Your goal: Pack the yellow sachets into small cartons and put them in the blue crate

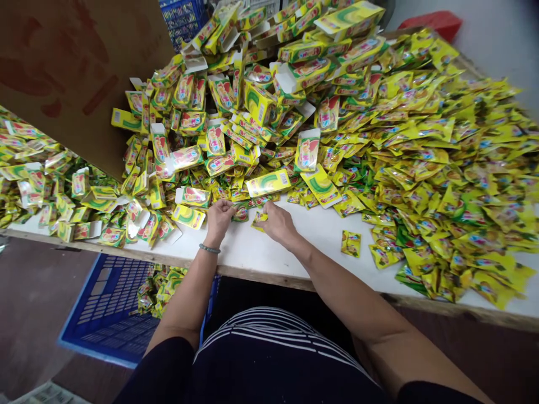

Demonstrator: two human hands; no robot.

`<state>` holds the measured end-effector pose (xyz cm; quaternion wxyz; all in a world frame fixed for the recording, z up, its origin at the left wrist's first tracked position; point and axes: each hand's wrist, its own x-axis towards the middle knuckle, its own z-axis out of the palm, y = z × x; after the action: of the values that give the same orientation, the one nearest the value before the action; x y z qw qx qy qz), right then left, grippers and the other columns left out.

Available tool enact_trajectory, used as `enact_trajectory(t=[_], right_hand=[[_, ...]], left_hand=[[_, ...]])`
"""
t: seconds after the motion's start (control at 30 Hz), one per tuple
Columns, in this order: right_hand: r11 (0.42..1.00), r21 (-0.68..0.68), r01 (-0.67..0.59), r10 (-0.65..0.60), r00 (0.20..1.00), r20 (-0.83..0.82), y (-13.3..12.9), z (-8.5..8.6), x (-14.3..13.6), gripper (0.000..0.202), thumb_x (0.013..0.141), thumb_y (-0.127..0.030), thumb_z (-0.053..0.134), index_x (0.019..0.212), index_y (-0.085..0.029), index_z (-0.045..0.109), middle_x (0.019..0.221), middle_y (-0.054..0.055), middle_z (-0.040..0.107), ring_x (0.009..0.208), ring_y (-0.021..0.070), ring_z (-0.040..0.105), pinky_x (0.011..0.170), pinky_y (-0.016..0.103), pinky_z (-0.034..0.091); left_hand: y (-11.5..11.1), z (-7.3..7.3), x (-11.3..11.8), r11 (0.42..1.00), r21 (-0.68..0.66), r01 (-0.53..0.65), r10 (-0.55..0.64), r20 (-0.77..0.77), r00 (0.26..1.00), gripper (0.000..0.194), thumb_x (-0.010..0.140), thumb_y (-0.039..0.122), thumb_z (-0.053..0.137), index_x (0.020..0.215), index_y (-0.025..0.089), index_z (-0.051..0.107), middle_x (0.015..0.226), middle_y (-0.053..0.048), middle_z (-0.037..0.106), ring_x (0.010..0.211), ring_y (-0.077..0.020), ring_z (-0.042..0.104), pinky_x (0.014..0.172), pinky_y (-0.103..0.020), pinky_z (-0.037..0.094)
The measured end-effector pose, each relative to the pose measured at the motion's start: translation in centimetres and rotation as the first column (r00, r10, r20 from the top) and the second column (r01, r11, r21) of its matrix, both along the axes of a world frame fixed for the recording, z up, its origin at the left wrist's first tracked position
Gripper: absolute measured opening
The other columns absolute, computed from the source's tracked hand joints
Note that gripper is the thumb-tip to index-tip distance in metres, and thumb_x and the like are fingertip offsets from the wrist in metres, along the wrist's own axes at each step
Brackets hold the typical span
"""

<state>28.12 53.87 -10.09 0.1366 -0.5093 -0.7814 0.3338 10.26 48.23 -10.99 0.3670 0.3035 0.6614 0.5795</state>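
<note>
Holding sm. yellow packet point(258, 221) at fingertips of R hand point(278, 223), grip narrow, just above white tabletop point(311, 224). Curling fingers of L hand point(219, 219) close together, next to green packet point(241, 212) lying btwn hands; can't tell if gripping anything. Wearing beaded bracelet point(209, 248) on L wrist. Just beyond both hands, a yellow-green box point(268, 183) at front of box pile point(214, 134). Right of R hand, single flat packet point(351, 243), then big packet heap point(455, 151). Beyond L hand, off to left, lg. cardboard carton point(76, 67). Below L hand, under table edge, blue crate point(99, 314) w/ packets inside.
</note>
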Motion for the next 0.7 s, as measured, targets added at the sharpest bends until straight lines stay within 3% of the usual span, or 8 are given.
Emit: enact_trajectory(t=[0.07,0.17,0.23,0.3,0.43,0.6,0.7], right_hand=[[0.997,-0.073,-0.023,0.006,0.976,-0.22,0.7,0.0,0.5,0.022,0.071,-0.027,0.078,0.086,-0.021,0.062,0.084,0.003,0.069,0.082,0.0214,0.064,0.073,0.031,0.046],[0.983,-0.114,-0.144,0.066,0.858,-0.509,1.5,0.1,0.9,0.018,0.074,-0.036,0.072,0.079,-0.02,0.064,0.08,0.001,0.069,0.077,0.0181,0.061,0.07,0.029,0.046],[0.977,-0.119,-0.178,0.087,0.836,-0.542,1.6,0.1,0.8,0.021,0.074,-0.04,0.071,0.077,-0.02,0.067,0.076,0.0,0.068,0.072,0.0172,0.059,0.069,0.029,0.044],[0.984,-0.115,-0.137,0.059,0.856,-0.514,1.6,-0.1,0.5,0.018,0.072,-0.037,0.072,0.074,-0.02,0.068,0.075,0.0,0.068,0.071,0.0168,0.058,0.069,0.029,0.043],[0.99,-0.132,-0.055,-0.023,0.853,-0.522,1.5,-0.8,-0.1,0.017,0.07,-0.036,0.073,0.073,-0.02,0.068,0.078,0.001,0.068,0.071,0.0171,0.057,0.069,0.03,0.044],[0.961,-0.277,-0.029,-0.169,0.729,-0.663,1.1,-0.8,-0.3,0.036,0.071,-0.048,0.075,0.089,-0.02,0.065,0.084,0.003,0.069,0.075,0.0176,0.062,0.072,0.032,0.053],[0.927,-0.358,-0.109,-0.168,0.734,-0.658,0.4,-0.2,-0.5,0.05,0.066,-0.049,0.081,0.102,-0.019,0.064,0.096,0.006,0.072,0.082,0.0194,0.066,0.074,0.034,0.057]], left_hand=[[-0.1,0.1,0.2,0.999,-0.017,0.036,-0.036,-0.016,0.999,0.037,0.057,0.033,0.087,0.077,0.017,0.06,0.054,0.005,0.058,0.05,-0.0086,0.05,0.052,-0.021,0.034],[-0.3,0.6,0.6,0.984,-0.035,0.177,-0.176,0.023,0.984,0.041,0.058,0.035,0.088,0.085,0.017,0.064,0.054,0.006,0.058,0.05,-0.0086,0.05,0.053,-0.021,0.036],[-0.4,1.1,1.0,0.967,-0.007,0.256,-0.254,0.095,0.962,0.041,0.061,0.041,0.087,0.086,0.016,0.065,0.058,0.004,0.06,0.053,-0.0083,0.051,0.054,-0.021,0.037],[-0.4,1.5,1.4,0.957,0.031,0.289,-0.29,0.157,0.944,0.041,0.065,0.045,0.085,0.085,0.015,0.066,0.063,0.002,0.063,0.055,-0.0079,0.053,0.055,-0.021,0.039],[-0.4,1.8,1.6,0.937,0.059,0.344,-0.349,0.219,0.911,0.047,0.059,0.035,0.09,0.094,0.016,0.065,0.063,0.004,0.064,0.059,-0.0099,0.059,0.062,-0.023,0.045],[-0.3,1.4,1.7,0.974,0.097,0.205,-0.224,0.29,0.93,0.053,0.052,0.029,0.093,0.094,0.017,0.063,0.065,0.004,0.068,0.063,-0.0122,0.065,0.068,-0.026,0.05],[-0.2,1.3,2.2,0.979,0.133,0.156,-0.188,0.287,0.939,0.054,0.052,0.029,0.093,0.095,0.017,0.062,0.066,0.003,0.068,0.064,-0.0129,0.066,0.071,-0.027,0.051]])
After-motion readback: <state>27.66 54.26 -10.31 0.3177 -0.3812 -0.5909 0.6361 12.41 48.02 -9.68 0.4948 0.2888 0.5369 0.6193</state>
